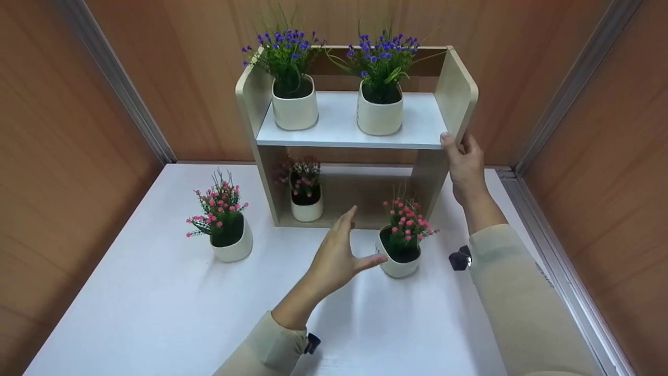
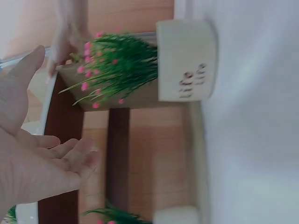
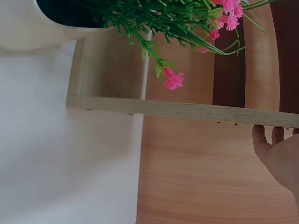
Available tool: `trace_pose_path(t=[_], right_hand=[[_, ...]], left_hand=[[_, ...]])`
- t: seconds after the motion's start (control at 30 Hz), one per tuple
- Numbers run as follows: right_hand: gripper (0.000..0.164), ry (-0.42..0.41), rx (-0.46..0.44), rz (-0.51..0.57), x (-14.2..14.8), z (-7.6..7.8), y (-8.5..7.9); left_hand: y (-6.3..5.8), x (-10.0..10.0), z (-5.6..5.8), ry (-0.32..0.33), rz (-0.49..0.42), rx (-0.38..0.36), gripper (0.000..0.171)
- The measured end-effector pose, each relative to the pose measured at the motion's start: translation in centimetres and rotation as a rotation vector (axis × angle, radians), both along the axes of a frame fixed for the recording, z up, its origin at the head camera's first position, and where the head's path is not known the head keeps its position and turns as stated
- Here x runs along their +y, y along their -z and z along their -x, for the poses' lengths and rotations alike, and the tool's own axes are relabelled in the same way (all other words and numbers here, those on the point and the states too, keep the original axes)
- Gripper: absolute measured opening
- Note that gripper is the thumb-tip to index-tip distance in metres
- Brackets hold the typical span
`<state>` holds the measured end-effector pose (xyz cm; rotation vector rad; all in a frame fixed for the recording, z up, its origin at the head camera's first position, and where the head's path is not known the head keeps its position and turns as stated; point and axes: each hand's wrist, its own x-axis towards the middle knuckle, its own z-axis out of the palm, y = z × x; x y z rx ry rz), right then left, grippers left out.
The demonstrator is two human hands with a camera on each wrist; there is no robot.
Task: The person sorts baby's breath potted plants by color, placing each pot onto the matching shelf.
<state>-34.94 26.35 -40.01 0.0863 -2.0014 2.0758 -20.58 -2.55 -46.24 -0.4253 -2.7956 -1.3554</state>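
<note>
My left hand [image 1: 334, 256] reaches over the table with fingers extended and thumb spread. Its thumb comes close to a white pot of pink flowers [image 1: 399, 266] in front of the shelf; whether they touch I cannot tell. The left wrist view shows this pot [image 2: 187, 60] printed with "Life", apart from the palm. My right hand [image 1: 466, 169] grips the right side panel of the wooden shelf [image 1: 462, 94], thumb at the front edge. In the right wrist view its fingertips [image 3: 259, 133] rest against the panel's outer face; the thumb is hidden there.
Two white pots of purple flowers, left [image 1: 295, 112] and right [image 1: 380, 117], stand on the upper board. Another pink-flowered pot [image 1: 307, 210] sits inside the lower compartment, at left. One more [image 1: 232, 245] stands on the table [image 1: 156, 292], left of the shelf. Wooden walls enclose the table.
</note>
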Motion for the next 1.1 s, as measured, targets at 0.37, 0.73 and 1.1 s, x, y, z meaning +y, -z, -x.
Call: trace_pose_path(t=[0.37,0.73,1.1], right_hand=[[0.082,0.022,-0.034,0.007,0.5,0.1,0.0],[0.083,0.028,-0.035,0.011,0.4,0.3,0.2],[0.077,0.020,-0.026,0.001,-0.1,0.1,0.0]], left_hand=[[5.0,2.5,-0.5,-0.040,-0.002,-0.079,0.120],[8.0,5.4,1.0,0.021,-0.030,-0.152,0.133],[8.6,7.6,2.4,0.042,-0.015,-0.136,0.124]])
